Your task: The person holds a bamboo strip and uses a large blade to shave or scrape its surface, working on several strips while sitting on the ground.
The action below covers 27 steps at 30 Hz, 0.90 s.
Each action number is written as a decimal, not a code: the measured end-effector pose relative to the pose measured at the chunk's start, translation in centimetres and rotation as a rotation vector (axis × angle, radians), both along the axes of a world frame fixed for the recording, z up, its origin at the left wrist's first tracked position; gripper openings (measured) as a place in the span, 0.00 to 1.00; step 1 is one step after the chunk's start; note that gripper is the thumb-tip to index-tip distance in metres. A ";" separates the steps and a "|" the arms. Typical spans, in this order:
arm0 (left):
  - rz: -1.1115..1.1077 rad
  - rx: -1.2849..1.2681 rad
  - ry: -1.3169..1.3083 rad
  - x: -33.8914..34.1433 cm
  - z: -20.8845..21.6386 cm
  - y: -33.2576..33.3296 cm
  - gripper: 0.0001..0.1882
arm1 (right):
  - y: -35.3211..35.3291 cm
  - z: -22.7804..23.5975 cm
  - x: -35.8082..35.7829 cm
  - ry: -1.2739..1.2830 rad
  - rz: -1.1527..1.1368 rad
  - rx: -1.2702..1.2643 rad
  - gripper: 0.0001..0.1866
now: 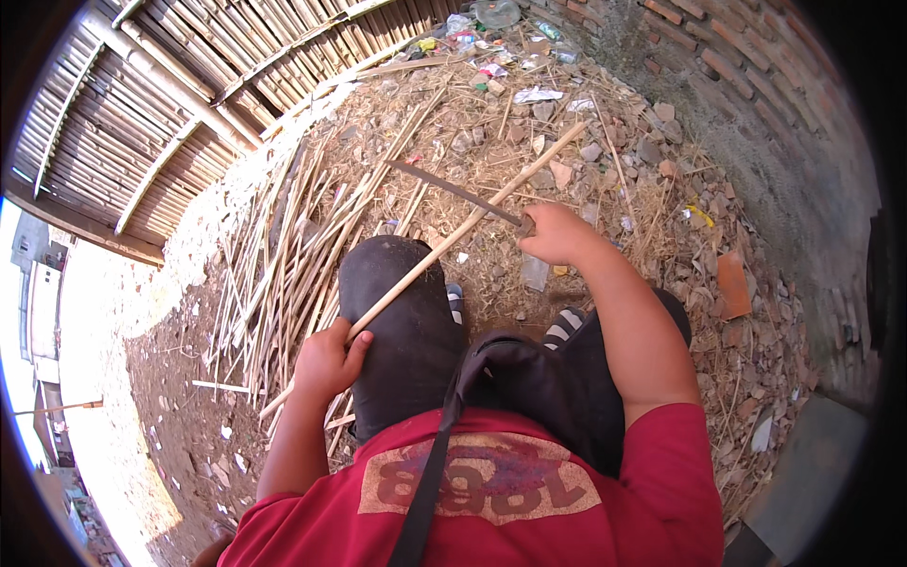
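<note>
My left hand (331, 357) is closed round the lower part of a long pale bamboo stick (416, 269). The stick slants up to the right across my dark-clad left knee (392, 283), its far end beyond the knee. In my right hand (559, 234) is the handle of a long knife (453, 189), its dark narrow blade pointing up to the left. Blade and stick cross just ahead of my right hand; whether they touch I cannot tell. A heap of similar bamboo sticks (283, 255) lies on the ground to the left of my knee.
Stones and straw cover the rough ground (491, 246). Scattered litter (491, 47) lies at the far end. A brick wall (756, 104) runs along the right, and a bamboo-slat fence (123, 123) stands at upper left. An orange tile piece (732, 283) lies beside my right knee.
</note>
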<state>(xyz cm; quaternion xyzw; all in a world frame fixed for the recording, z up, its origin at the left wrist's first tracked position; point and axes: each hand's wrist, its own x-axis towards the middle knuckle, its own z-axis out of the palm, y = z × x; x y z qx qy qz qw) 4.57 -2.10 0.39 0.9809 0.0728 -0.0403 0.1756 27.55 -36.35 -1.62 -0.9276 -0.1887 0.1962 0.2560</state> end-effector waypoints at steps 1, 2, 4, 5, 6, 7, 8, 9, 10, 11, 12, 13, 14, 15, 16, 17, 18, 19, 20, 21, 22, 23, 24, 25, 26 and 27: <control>0.005 -0.011 -0.008 -0.2 -0.2 0.1 0.24 | 0.6 0.2 -0.6 -0.021 0.060 -0.018 0.17; -0.007 -0.007 -0.024 0.0 -0.3 0.2 0.25 | 0.2 -0.2 -0.1 0.015 0.051 0.001 0.17; -0.037 -0.023 -0.052 0.4 -1.1 0.4 0.25 | -1.8 -2.3 1.4 0.091 0.028 0.016 0.17; -0.023 -0.015 -0.028 0.6 -0.7 0.2 0.25 | -2.6 -3.9 2.0 0.080 -0.032 0.029 0.16; -0.029 -0.010 -0.033 0.8 -0.3 0.2 0.25 | -3.2 -5.8 2.8 0.061 -0.094 0.046 0.15; -0.028 0.001 -0.031 0.7 0.1 0.3 0.25 | -3.1 -6.8 3.3 0.050 -0.148 0.071 0.15; -0.024 0.013 -0.024 0.5 0.3 0.4 0.25 | -2.6 -6.2 3.4 0.032 -0.118 0.059 0.15; -0.010 0.016 -0.009 0.3 0.4 0.4 0.26 | -2.0 -4.8 2.9 0.021 -0.092 0.046 0.16; 0.001 0.017 -0.021 0.2 0.4 0.3 0.25 | -1.3 -3.4 2.3 0.010 -0.066 0.033 0.16; 0.000 0.015 -0.026 0.2 0.2 0.0 0.25 | -0.8 -2.2 1.3 -0.020 -0.010 0.012 0.16; 0.003 0.018 -0.027 0.0 0.2 -0.2 0.25 | -0.1 -0.9 0.3 -0.046 0.050 -0.006 0.17; 0.001 0.002 -0.028 0.2 0.0 0.0 0.25 | 0.1 -0.4 -0.2 -0.079 0.106 -0.027 0.17; -0.001 -0.021 -0.032 0.5 -0.5 0.2 0.25 | -0.5 -1.2 0.3 -0.032 0.026 0.002 0.18; -0.008 -0.054 -0.036 0.7 -1.1 0.1 0.25 | -1.8 -3.0 1.3 0.014 -0.059 0.022 0.18; -0.014 -0.035 -0.050 0.8 -1.2 0.1 0.25 | -2.7 -4.4 2.2 0.051 -0.136 0.051 0.18; -0.019 -0.002 -0.039 0.8 -0.6 0.1 0.25 | -3.7 -5.3 2.9 0.026 -0.177 0.070 0.18; -0.022 0.038 -0.030 0.8 0.0 0.2 0.25 | -4.6 -6.3 3.5 0.000 -0.216 0.097 0.17; -0.021 0.048 -0.032 0.8 0.2 0.3 0.25 | -4.8 -6.9 3.7 -0.010 -0.254 0.125 0.17; -0.020 0.059 -0.024 0.7 0.4 0.3 0.25 | -4.5 -6.4 3.5 -0.011 -0.247 0.122 0.17; -0.019 0.068 -0.014 0.6 0.5 0.3 0.25 | -4.1 -5.0 3.1 -0.010 -0.239 0.118 0.17; -0.002 0.073 -0.010 0.5 0.6 0.1 0.25 | -3.5 -3.7 2.7 -0.010 -0.232 0.114 0.17; 0.008 0.072 -0.006 0.5 0.6 -0.3 0.25 | -2.7 -2.7 1.9 -0.058 -0.164 0.104 0.16; 0.020 0.070 0.000 0.5 0.6 -0.6 0.24 | -1.7 -1.7 1.0 -0.104 -0.094 0.092 0.16; 0.017 0.046 -0.002 0.5 0.3 -0.5 0.24 | -1.1 -1.4 0.6 -0.150 -0.023 0.080 0.16; 0.013 0.016 -0.006 0.5 0.0 -0.4 0.24 | -1.5 -1.5 0.6 -0.135 -0.008 0.065 0.15; 0.011 -0.013 -0.011 0.5 -0.3 -0.4 0.24 | -2.0 -1.8 1.0 -0.119 0.007 0.051 0.15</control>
